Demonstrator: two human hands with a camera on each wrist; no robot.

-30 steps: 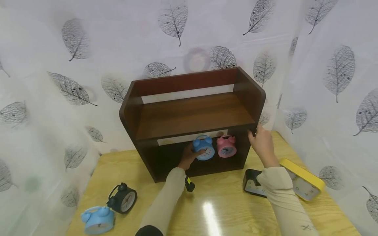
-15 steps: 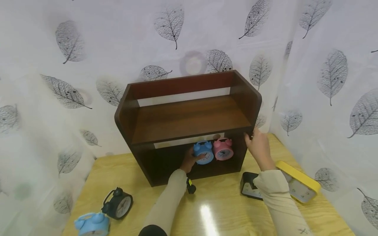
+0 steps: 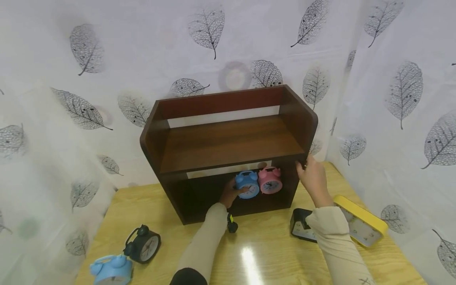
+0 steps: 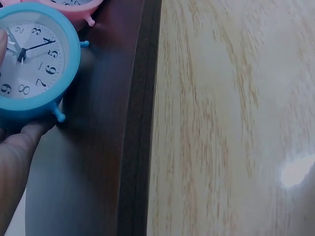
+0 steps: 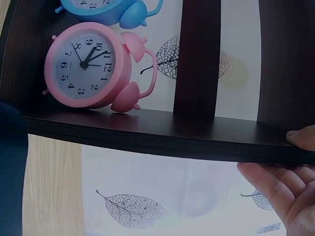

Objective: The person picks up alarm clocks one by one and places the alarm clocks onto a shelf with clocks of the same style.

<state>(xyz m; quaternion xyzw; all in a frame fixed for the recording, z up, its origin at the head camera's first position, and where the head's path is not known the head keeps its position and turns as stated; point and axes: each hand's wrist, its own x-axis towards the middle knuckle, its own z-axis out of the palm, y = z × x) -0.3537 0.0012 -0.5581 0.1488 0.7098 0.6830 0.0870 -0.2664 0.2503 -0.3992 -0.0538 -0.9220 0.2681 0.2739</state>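
Observation:
In the head view, my left hand (image 3: 230, 193) grips a blue twin-bell alarm clock (image 3: 249, 187) in the lower compartment of a dark brown shelf (image 3: 235, 136). The thumb lies across the dial, and other fingers reach behind the case, as the left wrist view shows. Right beside it, against the right part of the compartment, stands a pink twin-bell alarm clock (image 5: 82, 66); both are upright. My right hand (image 3: 314, 179) pinches the shelf's right side panel, thumb inside and fingers outside, seen clearly in the right wrist view.
A black twin-bell alarm clock (image 3: 143, 245) and a light blue one (image 3: 113, 271) lie at the table's left front. On the right are a black clock (image 3: 302, 225) and a yellow-framed clock (image 3: 363, 221), partly behind my right sleeve. Leaf-patterned cloth hangs behind the shelf.
The blue alarm clock has shifted slightly right in my left hand, narrowing the gap to the pink one. My right hand keeps its hold on the panel. The head view has moved a little.

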